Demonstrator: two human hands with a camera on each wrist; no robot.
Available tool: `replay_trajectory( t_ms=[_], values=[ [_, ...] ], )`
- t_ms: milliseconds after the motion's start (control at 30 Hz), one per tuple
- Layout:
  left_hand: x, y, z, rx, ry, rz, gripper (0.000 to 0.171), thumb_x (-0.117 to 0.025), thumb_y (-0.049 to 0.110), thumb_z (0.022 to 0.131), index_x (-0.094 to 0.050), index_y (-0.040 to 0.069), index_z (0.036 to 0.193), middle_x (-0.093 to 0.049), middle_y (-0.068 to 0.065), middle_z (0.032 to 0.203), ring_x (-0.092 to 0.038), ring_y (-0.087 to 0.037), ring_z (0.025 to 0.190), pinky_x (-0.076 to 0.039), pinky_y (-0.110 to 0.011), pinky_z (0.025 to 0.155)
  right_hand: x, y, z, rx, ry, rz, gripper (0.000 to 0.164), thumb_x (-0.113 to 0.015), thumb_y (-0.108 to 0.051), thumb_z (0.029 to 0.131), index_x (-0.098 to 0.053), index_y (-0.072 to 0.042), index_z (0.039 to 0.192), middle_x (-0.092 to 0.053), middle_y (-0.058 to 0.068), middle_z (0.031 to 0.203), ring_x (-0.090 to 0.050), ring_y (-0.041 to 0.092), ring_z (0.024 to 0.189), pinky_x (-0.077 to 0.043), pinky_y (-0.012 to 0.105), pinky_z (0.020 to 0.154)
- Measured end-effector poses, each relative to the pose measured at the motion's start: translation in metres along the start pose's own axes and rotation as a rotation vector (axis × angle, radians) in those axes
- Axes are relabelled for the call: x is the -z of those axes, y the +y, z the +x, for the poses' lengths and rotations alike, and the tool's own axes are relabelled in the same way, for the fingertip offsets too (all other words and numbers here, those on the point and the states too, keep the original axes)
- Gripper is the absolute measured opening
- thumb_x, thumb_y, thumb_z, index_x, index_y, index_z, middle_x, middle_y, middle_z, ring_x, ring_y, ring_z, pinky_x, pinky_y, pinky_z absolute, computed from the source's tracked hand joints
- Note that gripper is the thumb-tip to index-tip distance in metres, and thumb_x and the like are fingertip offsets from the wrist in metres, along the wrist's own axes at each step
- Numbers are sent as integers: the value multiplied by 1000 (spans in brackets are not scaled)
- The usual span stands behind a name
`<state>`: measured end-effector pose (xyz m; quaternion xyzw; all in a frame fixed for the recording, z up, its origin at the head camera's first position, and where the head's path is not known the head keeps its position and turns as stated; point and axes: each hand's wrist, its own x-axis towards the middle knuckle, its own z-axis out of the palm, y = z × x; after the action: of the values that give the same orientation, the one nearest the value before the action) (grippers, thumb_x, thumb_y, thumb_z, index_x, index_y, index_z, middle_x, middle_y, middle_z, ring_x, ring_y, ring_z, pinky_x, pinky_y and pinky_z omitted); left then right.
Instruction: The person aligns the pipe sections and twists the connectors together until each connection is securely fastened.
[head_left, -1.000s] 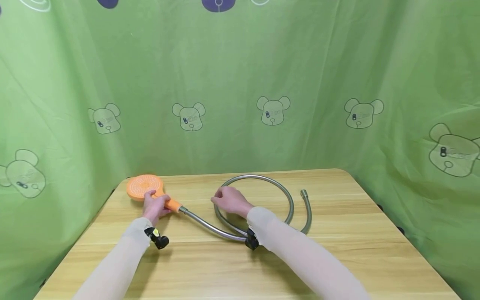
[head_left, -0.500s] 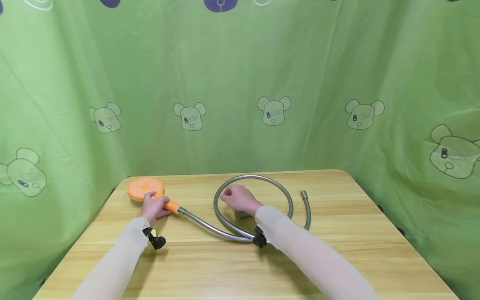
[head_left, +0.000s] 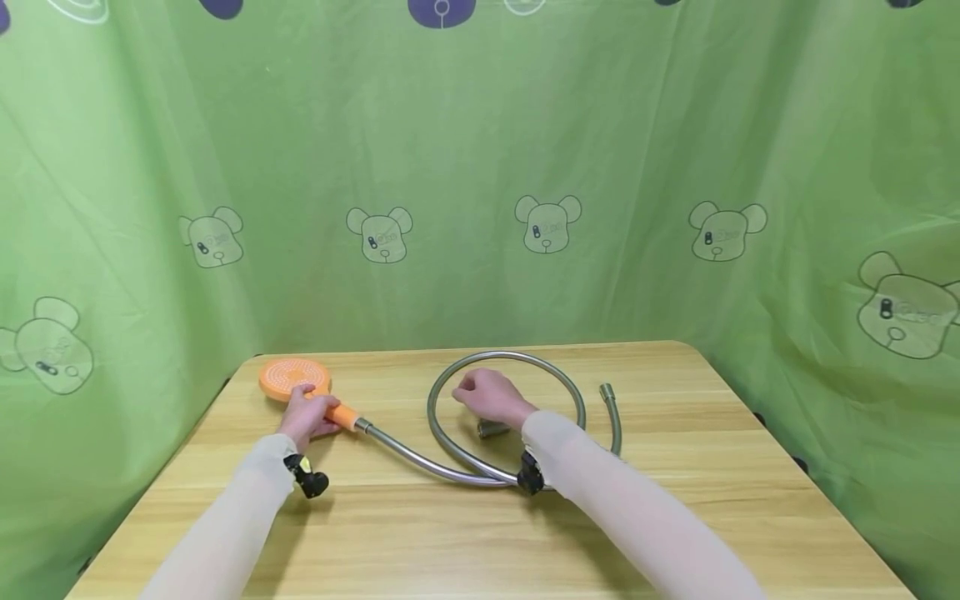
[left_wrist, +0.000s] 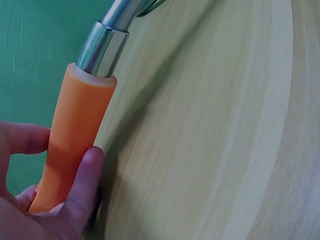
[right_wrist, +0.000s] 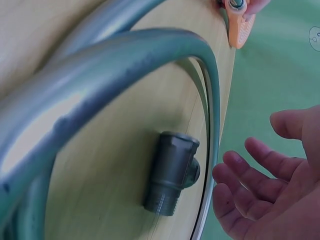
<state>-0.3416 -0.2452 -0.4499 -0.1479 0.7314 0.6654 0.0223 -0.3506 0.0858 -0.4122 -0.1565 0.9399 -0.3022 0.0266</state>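
Note:
My left hand (head_left: 306,414) holds the orange shower head (head_left: 295,379) by its handle, with the perforated face turned up. Thumb and fingers close around the handle (left_wrist: 75,120) in the left wrist view. From its metal collar (left_wrist: 103,49) a grey metal shower hose (head_left: 408,454) runs right into a large loop. My right hand (head_left: 493,396) hovers over that loop with its fingers loosely bent and nothing in them. Beneath it, inside the loop, lies a short dark metal threaded fitting (right_wrist: 172,165) with a small side branch.
The hose's free end, with its connector nut (head_left: 607,389), points toward the back of the wooden table (head_left: 420,542), right of the loop. Green curtains (head_left: 465,300) printed with bear faces hang behind and beside the table.
My right hand has shifted to the right, off the loop's left edge, uncovering the fitting beneath. The shower head has moved slightly right with my left hand still gripping it.

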Motion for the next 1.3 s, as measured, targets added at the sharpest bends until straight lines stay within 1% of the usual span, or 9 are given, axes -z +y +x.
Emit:
replay_trajectory(
  t_ms=[133, 233, 400, 567, 800, 900, 1033, 1200, 1300],
  values=[
    [1, -2, 3, 6, 2, 2, 79, -58, 5, 94, -10, 3, 156, -50, -26, 117, -63, -14, 61, -62, -28, 66, 3, 3, -1, 3, 3, 10, 28, -60, -33, 99, -72, -10, 110, -72, 5, 108, -65, 21, 99, -55, 41, 93],
    [2, -1, 2, 8, -10, 3, 80, -58, 5, 94, -8, 3, 156, -50, -26, 117, -62, -14, 60, -62, -28, 64, 5, 6, -2, 10, 5, 18, 26, -60, -32, 99, -72, -10, 108, -72, 4, 106, -65, 21, 99, -55, 41, 93],
    [2, 4, -4, 4, -33, 32, 81, -58, 5, 95, -7, 1, 157, -50, -27, 121, -62, -13, 65, -62, -29, 66, 7, 12, -2, 12, 10, 25, 24, -62, -31, 98, -72, -11, 106, -71, 3, 103, -65, 19, 96, -55, 40, 92],
    [4, 6, -3, 3, -35, 70, 82, -60, 4, 95, -8, -3, 157, -51, -28, 123, -64, -13, 66, -63, -30, 68, 8, 18, -1, -1, 10, 22, 25, -61, -31, 99, -72, -11, 108, -71, 3, 105, -65, 19, 97, -55, 40, 92],
    [5, 7, -2, 20, -33, 91, 82, -62, 3, 94, -10, -5, 157, -57, -24, 114, -64, -14, 65, -63, -31, 71, 14, 20, -4, -7, 12, 29, 25, -62, -29, 98, -72, -10, 110, -72, 5, 106, -65, 21, 99, -54, 42, 95],
    [5, 7, -1, 22, -28, 109, 81, -62, 3, 94, -12, -4, 157, -58, -23, 113, -64, -13, 65, -63, -31, 72, 16, 22, -4, -7, 14, 21, 25, -62, -30, 98, -72, -10, 109, -72, 4, 106, -65, 21, 100, -54, 42, 96],
    [5, 5, 1, 21, -20, 135, 80, -63, 4, 94, -15, -3, 157, -60, -20, 110, -64, -12, 65, -63, -30, 71, 18, 27, -3, -13, 23, 14, 24, -62, -30, 98, -72, -11, 109, -72, 4, 107, -65, 21, 101, -54, 42, 96],
    [7, 4, 3, 19, -15, 167, 82, -65, 7, 92, -17, -1, 158, -64, -12, 96, -64, -12, 63, -63, -30, 69, 22, 33, -3, -13, 26, 24, 25, -62, -29, 98, -72, -10, 111, -72, 6, 108, -65, 22, 100, -54, 43, 95],
    [8, 3, 5, 26, -5, 202, 82, -66, 10, 92, -19, 1, 158, -63, -10, 94, -64, -13, 62, -63, -31, 67, 23, 37, -3, -12, 23, 16, 26, -62, -30, 98, -72, -10, 111, -72, 5, 107, -65, 21, 99, -54, 42, 94]
  ],
)
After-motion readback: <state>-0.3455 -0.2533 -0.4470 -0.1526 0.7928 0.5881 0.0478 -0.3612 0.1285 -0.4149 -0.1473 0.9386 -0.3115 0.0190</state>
